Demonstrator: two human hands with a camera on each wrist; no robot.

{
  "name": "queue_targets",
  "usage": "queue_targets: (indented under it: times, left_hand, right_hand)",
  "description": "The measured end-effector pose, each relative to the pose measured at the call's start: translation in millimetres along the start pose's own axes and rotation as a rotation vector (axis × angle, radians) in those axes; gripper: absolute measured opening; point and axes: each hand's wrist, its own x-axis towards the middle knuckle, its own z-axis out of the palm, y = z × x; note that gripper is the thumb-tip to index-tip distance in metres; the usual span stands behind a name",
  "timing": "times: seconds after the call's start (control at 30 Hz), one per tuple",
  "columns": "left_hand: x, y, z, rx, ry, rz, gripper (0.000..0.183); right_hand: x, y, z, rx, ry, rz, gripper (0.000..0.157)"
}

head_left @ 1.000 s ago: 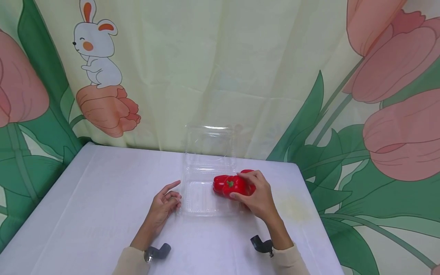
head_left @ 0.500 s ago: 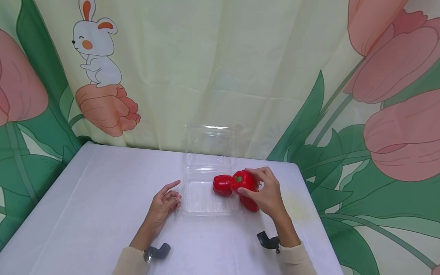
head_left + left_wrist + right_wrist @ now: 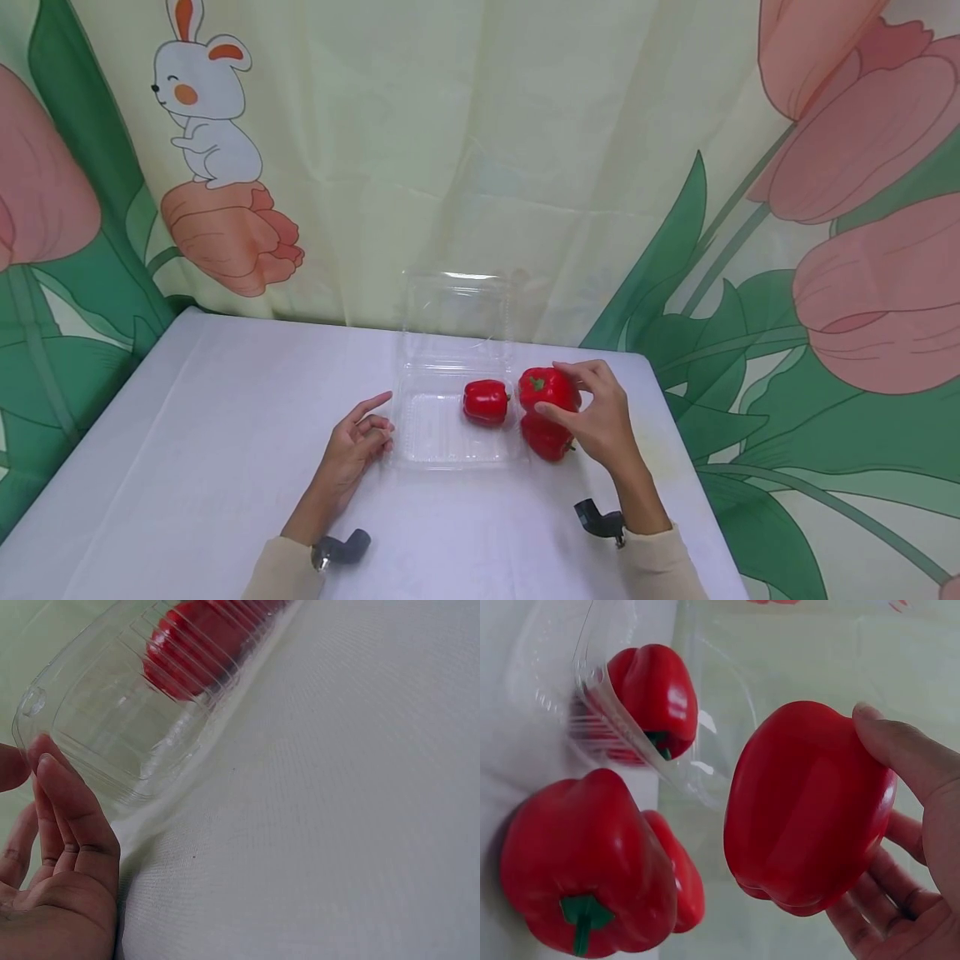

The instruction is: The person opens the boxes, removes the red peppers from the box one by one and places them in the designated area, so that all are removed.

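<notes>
A glossy red bell pepper (image 3: 810,810) is in my right hand (image 3: 603,412), with the thumb on one side and the fingers on the other. In the head view it overlaps the right rim of a clear plastic clamshell container (image 3: 435,429). My left hand (image 3: 360,446) is at the container's left edge, its thumb and fingertips pinching the rim in the left wrist view. Inside the container, on the right, lies another red bell pepper (image 3: 486,403). Just beneath the held one, a bell pepper (image 3: 589,862) with a green stem lies outside.
Partly behind the stemmed pepper, one more red pepper (image 3: 681,874) shows in the right wrist view. The container's clear lid (image 3: 457,317) stands raised at the back. A white cloth covers the table (image 3: 225,433), and a printed curtain (image 3: 570,167) hangs behind it.
My right hand has moved right with its pepper, from over the container to beside its right edge. The pepper inside and another outside have come into fuller view. My left hand has stayed put.
</notes>
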Motion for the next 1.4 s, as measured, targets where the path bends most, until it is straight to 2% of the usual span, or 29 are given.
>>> queue_targets:
  times: [0.73,1.17,1.4]
  left_hand:
    - [0.8,0.2,-1.0,-0.008,0.004,0.011,0.063]
    - [-0.2,0.2,-1.1,0.002,-0.014,0.024,0.063]
    - [-1.2,0.1,-0.2,0.010,-0.012,0.023,0.063]
  right_hand:
    - [12.6,33.2,-24.1,-0.076,0.063,-0.040,0.079]
    - [19.4,58.1,-28.7,-0.091,0.050,-0.010,0.078]
    - [22.6,68.6,-27.6,-0.100,0.052,0.043,0.078]
